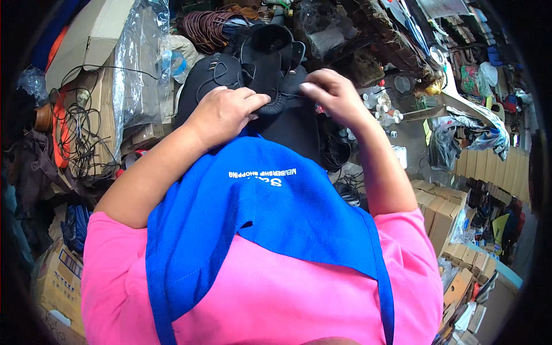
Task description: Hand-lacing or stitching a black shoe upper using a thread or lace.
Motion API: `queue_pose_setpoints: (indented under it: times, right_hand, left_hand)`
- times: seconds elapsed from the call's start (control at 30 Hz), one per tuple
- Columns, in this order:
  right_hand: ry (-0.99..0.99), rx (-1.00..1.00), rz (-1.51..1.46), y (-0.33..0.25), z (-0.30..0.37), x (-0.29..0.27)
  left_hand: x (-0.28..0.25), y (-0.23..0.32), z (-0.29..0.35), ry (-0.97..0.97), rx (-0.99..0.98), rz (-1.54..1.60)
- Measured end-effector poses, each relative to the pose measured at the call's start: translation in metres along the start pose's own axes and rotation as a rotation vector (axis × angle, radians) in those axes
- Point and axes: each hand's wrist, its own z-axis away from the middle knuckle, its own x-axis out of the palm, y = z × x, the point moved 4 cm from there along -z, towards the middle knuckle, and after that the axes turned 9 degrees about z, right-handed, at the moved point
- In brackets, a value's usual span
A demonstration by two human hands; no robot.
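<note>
A black shoe lies over my lap with its opening facing away from me and its toe toward my body. Raised stitching runs round the toe. My left hand presses thumb and fingers together on the left side of the toe. To the right of the shoe, my right hand is raised with thumb and forefinger closed together; what they hold, if anything, is too fine to make out. A thin black cord loops over the dark cloth on my left knee, beside the shoe.
Brown coiled cord lies beyond the shoe. Cardboard, clear plastic and tangled black wire stand at the left. Small clear bottles are close by my right forearm. Stacked cardboard boxes rise at the right. A blue apron covers my front.
</note>
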Motion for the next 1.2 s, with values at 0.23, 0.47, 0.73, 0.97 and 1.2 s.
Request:
queue_pose_setpoints:
  times: [0.23,0.47,0.73,0.97,1.2]
  right_hand:
    - [-0.372,-0.138,0.384,-0.02,-0.025,0.018]
    - [-0.324,-0.161,0.282,-0.021,-0.006,0.014]
    - [-0.135,0.031,-0.003,-0.037,0.026,-0.033]
    - [-0.083,-0.054,0.255,-0.033,0.014,-0.016]
    - [-0.087,-0.061,0.384,-0.033,0.005,-0.008]
  left_hand:
    - [0.002,-0.001,-0.005,0.023,0.023,0.039]
    - [0.001,-0.001,-0.009,-0.004,-0.013,0.067]
    - [-0.013,-0.012,-0.017,-0.138,-0.036,0.252]
    - [-0.035,-0.04,-0.065,0.052,0.013,0.295]
    - [-0.021,-0.037,-0.086,-0.021,-0.018,0.277]
